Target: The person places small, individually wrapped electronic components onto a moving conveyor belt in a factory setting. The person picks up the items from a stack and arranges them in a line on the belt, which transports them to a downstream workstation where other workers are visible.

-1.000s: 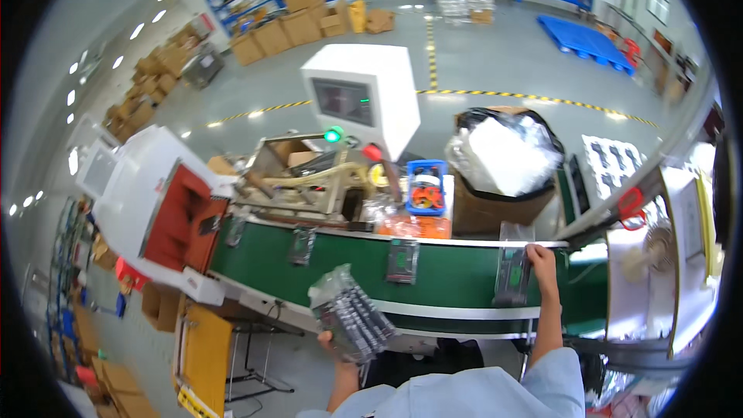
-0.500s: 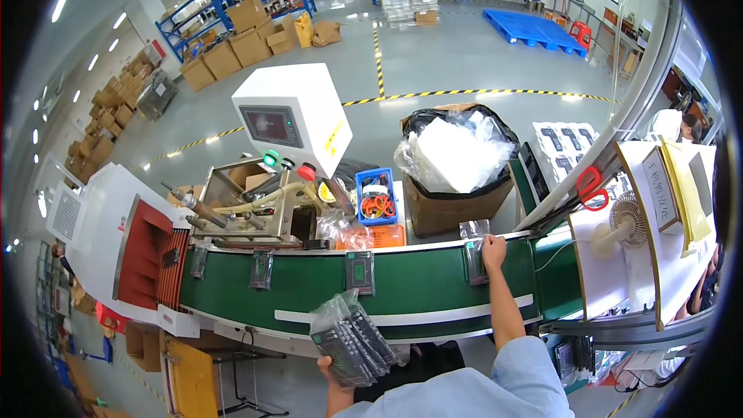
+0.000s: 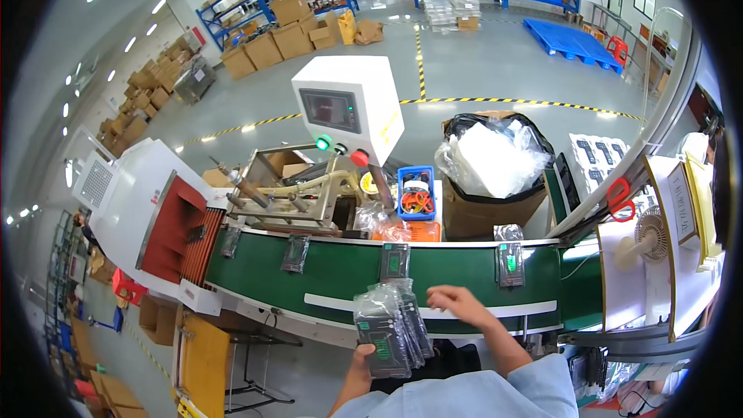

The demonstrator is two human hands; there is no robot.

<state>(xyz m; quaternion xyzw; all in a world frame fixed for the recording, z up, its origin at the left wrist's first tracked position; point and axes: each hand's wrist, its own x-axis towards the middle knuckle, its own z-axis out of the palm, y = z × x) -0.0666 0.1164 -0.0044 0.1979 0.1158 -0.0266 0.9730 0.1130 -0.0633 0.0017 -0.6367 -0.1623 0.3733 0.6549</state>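
Note:
My left hand (image 3: 362,358) grips a stack of flat dark packages in clear plastic bags (image 3: 389,330), held upright at the near edge of the green conveyor belt (image 3: 464,265). My right hand (image 3: 458,303) hovers over the belt's near side, just right of the stack. Its fingers are partly extended, with nothing visible in them. Behind it on the belt lies a bagged package (image 3: 510,265) with a green mark. Another bagged package (image 3: 395,261) rests beyond the stack, partly covered by it. Farther left are two more, one (image 3: 295,254) mid-belt and one (image 3: 231,242) near the machine.
A white machine with a red-curtained opening (image 3: 172,224) stands at the belt's left end. Behind the belt are a white control box (image 3: 348,104), a blue basket (image 3: 416,193) and a bag-lined carton (image 3: 484,213). A white rail (image 3: 433,312) runs along the near side.
My right hand has left the package at the belt's right and moved left and nearer, toward the stack. That package stays on the belt. The whole view has shifted.

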